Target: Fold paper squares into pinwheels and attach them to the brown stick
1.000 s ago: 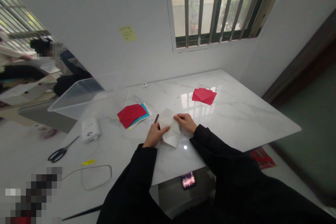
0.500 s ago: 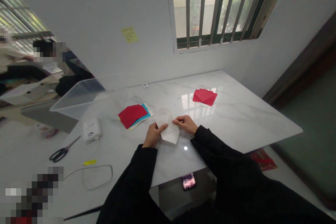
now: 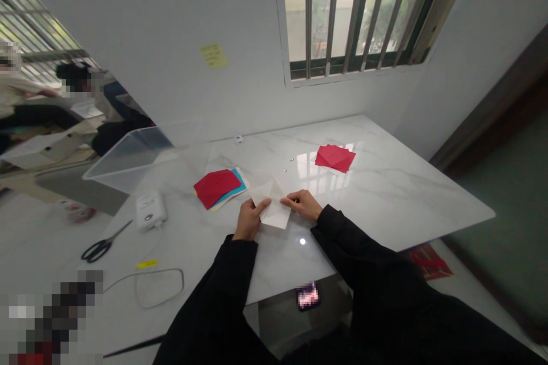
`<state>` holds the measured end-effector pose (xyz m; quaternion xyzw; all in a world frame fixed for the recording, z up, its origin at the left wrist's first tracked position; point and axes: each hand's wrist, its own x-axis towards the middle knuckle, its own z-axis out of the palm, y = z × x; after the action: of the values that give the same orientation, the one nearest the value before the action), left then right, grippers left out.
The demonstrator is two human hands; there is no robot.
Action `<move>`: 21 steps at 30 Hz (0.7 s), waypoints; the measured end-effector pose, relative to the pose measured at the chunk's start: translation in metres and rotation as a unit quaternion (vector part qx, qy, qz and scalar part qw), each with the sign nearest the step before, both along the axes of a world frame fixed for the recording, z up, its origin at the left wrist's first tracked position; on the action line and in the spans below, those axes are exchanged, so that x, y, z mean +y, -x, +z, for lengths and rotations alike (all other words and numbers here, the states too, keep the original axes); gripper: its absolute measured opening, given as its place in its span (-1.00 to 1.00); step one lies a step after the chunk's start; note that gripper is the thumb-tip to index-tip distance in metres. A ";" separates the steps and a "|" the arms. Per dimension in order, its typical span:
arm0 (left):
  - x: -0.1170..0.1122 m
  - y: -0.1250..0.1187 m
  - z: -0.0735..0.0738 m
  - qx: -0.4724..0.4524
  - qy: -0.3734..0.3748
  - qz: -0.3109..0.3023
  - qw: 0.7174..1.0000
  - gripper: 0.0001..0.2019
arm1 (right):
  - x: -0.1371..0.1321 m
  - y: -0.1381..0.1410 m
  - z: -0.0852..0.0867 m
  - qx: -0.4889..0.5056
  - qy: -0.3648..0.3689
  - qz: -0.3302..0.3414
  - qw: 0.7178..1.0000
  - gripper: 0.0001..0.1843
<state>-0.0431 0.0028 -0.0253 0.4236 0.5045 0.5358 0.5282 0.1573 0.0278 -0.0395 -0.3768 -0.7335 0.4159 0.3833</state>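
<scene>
A folded sheet of white paper [image 3: 273,209] lies on the white marble table [image 3: 385,194] in front of me. My left hand [image 3: 249,218] pinches its left corner with thumb and forefinger. My right hand [image 3: 302,204] pinches its right edge, fingers curled onto the paper. Both arms are in black sleeves.
A stack of red, blue and white paper sheets [image 3: 219,186] lies left of my hands, another red stack [image 3: 334,157] farther right. A clear plastic bin [image 3: 128,157], a white device [image 3: 149,209] with a cable, and scissors [image 3: 103,244] are at left. A phone [image 3: 307,296] sits below the table edge. People sit in the background at left.
The white paper has been folded smaller and pulled slightly together between my hands; both hands have shifted a little on its edges. The dark strip seen beside the paper earlier is hidden now.
</scene>
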 end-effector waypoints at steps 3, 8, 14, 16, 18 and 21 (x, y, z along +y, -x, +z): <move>0.001 0.000 0.000 -0.019 -0.010 0.008 1.000 -0.38 | -0.001 0.000 0.001 0.002 0.013 0.009 1.000 -0.41; 0.001 -0.001 0.000 -0.048 -0.008 0.015 0.999 -0.38 | 0.000 0.000 0.002 -0.002 0.012 0.000 1.000 -0.40; 0.001 -0.001 0.000 -0.056 -0.009 0.019 0.998 -0.40 | -0.001 0.000 0.001 0.000 0.043 0.016 0.999 -0.40; 0.002 0.000 -0.002 -0.050 -0.012 0.015 0.999 -0.40 | -0.001 0.000 0.002 0.002 0.038 0.015 0.999 -0.39; 0.001 0.000 -0.003 -0.026 -0.010 0.007 1.000 -0.41 | -0.002 -0.001 0.003 0.006 0.029 0.012 0.999 -0.40; -0.001 0.000 -0.002 0.039 -0.005 -0.024 0.999 -0.42 | -0.001 -0.001 0.004 0.004 0.011 -0.001 1.000 -0.44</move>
<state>-0.0433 0.0019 -0.0272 0.4589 0.5118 0.5088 0.5183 0.1582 0.0272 -0.0353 -0.3801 -0.7268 0.4249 0.3831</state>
